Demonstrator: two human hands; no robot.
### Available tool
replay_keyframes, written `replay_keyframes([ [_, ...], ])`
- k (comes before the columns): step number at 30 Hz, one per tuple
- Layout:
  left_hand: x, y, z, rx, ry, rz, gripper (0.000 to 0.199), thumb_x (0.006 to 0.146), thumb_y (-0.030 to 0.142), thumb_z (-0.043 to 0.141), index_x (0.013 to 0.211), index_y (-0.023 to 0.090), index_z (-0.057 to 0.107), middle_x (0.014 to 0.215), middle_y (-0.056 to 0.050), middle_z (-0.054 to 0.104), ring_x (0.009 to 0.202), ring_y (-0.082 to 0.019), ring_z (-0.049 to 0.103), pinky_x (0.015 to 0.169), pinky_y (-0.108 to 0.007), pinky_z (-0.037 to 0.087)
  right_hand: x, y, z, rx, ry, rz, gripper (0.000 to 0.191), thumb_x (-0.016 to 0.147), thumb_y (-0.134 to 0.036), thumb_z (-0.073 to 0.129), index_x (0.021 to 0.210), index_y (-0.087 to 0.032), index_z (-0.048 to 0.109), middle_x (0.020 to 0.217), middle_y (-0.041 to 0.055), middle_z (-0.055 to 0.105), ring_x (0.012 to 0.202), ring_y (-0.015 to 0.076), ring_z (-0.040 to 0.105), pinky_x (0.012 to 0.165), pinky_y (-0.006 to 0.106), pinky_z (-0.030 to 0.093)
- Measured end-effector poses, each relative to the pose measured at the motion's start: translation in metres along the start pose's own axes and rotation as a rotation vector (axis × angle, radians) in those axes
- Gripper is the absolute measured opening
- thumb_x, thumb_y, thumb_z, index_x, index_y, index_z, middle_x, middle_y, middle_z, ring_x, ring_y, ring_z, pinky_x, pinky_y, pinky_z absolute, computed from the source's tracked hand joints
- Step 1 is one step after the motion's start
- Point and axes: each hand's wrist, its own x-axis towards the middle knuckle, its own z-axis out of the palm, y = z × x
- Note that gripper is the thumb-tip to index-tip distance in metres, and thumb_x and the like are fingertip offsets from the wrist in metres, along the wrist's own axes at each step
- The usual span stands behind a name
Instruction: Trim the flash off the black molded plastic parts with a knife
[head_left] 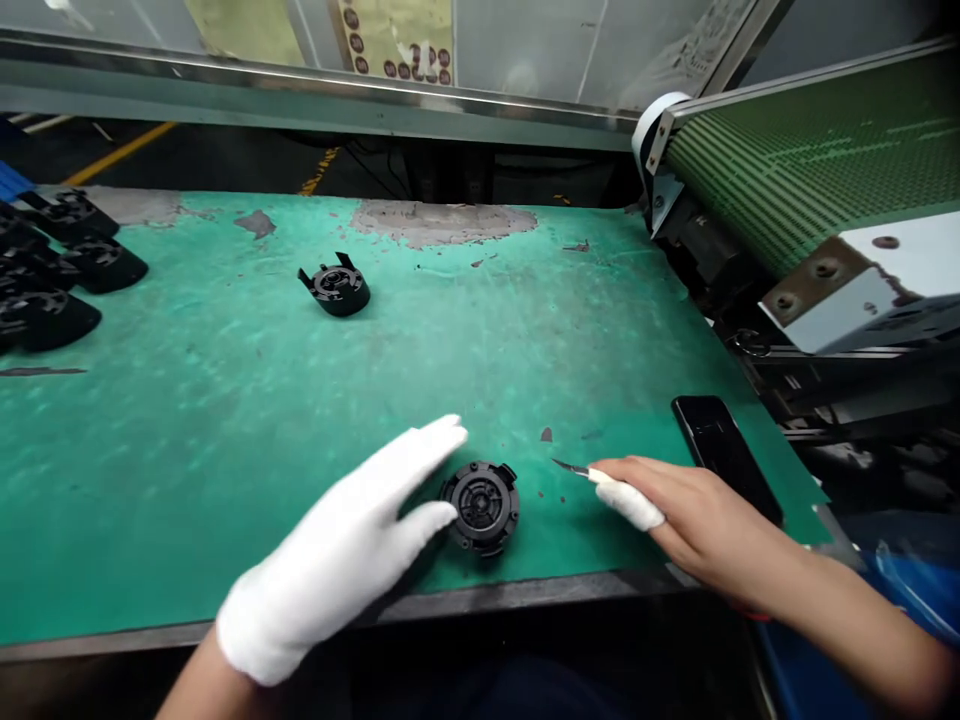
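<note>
My left hand (pixel 349 530), in a white glove, has its fingers stretched out and the thumb apart. Its thumb tip is at the left edge of a round black plastic part (pixel 481 506), which lies on the green mat close to the front edge. The fingertips are just beyond that part and not wrapped around it. In my right hand (pixel 694 505) is a small craft knife (pixel 571 467), its thin blade pointing left toward the part. A white cover wraps the thumb of this hand, and the knife's handle is mostly hidden by the fingers.
Another black part (pixel 341 288) with upright tabs sits farther back. Several similar parts (pixel 49 315) cluster at the far left. A black phone (pixel 726 455) lies right of my right hand. A green conveyor belt (pixel 832 150) stands at the upper right, with a metal frame.
</note>
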Motion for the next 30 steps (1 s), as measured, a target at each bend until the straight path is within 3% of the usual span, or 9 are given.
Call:
replay_keyframes([
  [3,-0.008,0.001,0.002,-0.02,0.206,-0.207,0.072,0.087,0.064,0.061,0.15,0.039,0.037,0.156,0.0,0.047,0.144,-0.027,0.045,0.123,-0.053,0.036,0.009,-0.009,0.004,0.005,-0.037,-0.043,0.037,0.104,-0.019,0.034,0.137,-0.027,0.049,0.119,0.0064,0.068,0.103,0.0239,0.066,0.083,0.04,0.054],
  [7,-0.018,0.027,0.054,-0.153,0.245,-0.236,0.121,0.063,0.056,0.086,0.158,0.027,0.017,0.162,-0.01,0.034,0.149,-0.032,0.037,0.122,-0.053,0.038,0.026,-0.017,0.001,-0.042,-0.086,-0.072,0.034,0.104,-0.021,0.037,0.134,-0.026,0.053,0.106,0.0051,0.067,0.094,0.0239,0.065,0.076,0.038,0.05],
  [9,-0.017,0.038,0.08,-0.144,0.342,-0.199,0.103,0.075,0.044,0.08,0.156,0.023,0.021,0.155,-0.013,0.044,0.144,-0.03,0.043,0.12,-0.051,0.041,0.034,-0.022,-0.003,-0.077,-0.106,-0.067,0.031,0.106,-0.027,0.04,0.132,-0.027,0.056,0.1,0.0031,0.066,0.088,0.0223,0.065,0.072,0.036,0.047],
  [11,-0.014,0.042,0.092,-0.134,0.392,-0.182,0.089,0.081,0.035,0.072,0.155,0.021,0.024,0.148,-0.013,0.051,0.139,-0.028,0.049,0.119,-0.049,0.043,0.04,-0.026,-0.008,-0.114,-0.132,-0.073,0.031,0.106,-0.03,0.04,0.131,-0.028,0.058,0.096,0.0016,0.066,0.085,0.0211,0.064,0.069,0.034,0.044],
  [20,-0.01,0.029,0.072,-0.166,0.264,-0.135,0.088,0.079,0.03,0.07,0.154,0.025,0.025,0.147,-0.009,0.052,0.138,-0.026,0.051,0.118,-0.046,0.045,0.057,-0.036,-0.021,-0.333,-0.162,-0.12,0.038,0.098,-0.021,0.05,0.132,-0.032,0.062,0.09,-0.0006,0.067,0.08,0.0196,0.065,0.062,0.033,0.038],
  [22,-0.009,0.03,0.07,-0.173,0.248,-0.142,0.087,0.079,0.031,0.069,0.154,0.025,0.025,0.148,-0.009,0.052,0.138,-0.025,0.051,0.119,-0.046,0.044,0.06,-0.028,-0.023,-0.427,-0.122,-0.054,0.042,0.095,-0.02,0.051,0.133,-0.032,0.062,0.093,0.0005,0.069,0.082,0.0207,0.066,0.061,0.032,0.038],
  [26,-0.012,0.025,0.058,-0.172,0.118,-0.132,0.093,0.081,0.028,0.066,0.158,0.03,0.014,0.159,-0.004,0.042,0.146,-0.023,0.043,0.124,-0.045,0.038,0.06,0.005,-0.03,-0.591,0.013,0.238,0.043,0.091,-0.017,0.048,0.128,-0.025,0.066,0.104,0.0069,0.074,0.081,0.0256,0.07,0.053,0.031,0.037],
  [28,-0.016,0.015,0.046,-0.186,-0.014,-0.072,0.089,0.086,0.026,0.062,0.159,0.035,0.011,0.163,0.001,0.035,0.149,-0.021,0.038,0.125,-0.044,0.035,0.055,0.016,-0.03,-0.56,0.02,0.234,0.042,0.093,-0.018,0.046,0.13,-0.027,0.065,0.113,0.0058,0.074,0.087,0.0256,0.071,0.057,0.031,0.043],
  [30,-0.021,0.004,0.033,-0.18,-0.047,-0.002,0.072,0.093,0.027,0.055,0.156,0.04,0.022,0.163,0.007,0.035,0.149,-0.018,0.037,0.126,-0.041,0.032,0.049,0.015,-0.026,-0.445,0.009,0.158,0.04,0.096,-0.022,0.045,0.132,-0.03,0.063,0.119,0.0035,0.073,0.095,0.0243,0.071,0.069,0.033,0.051],
])
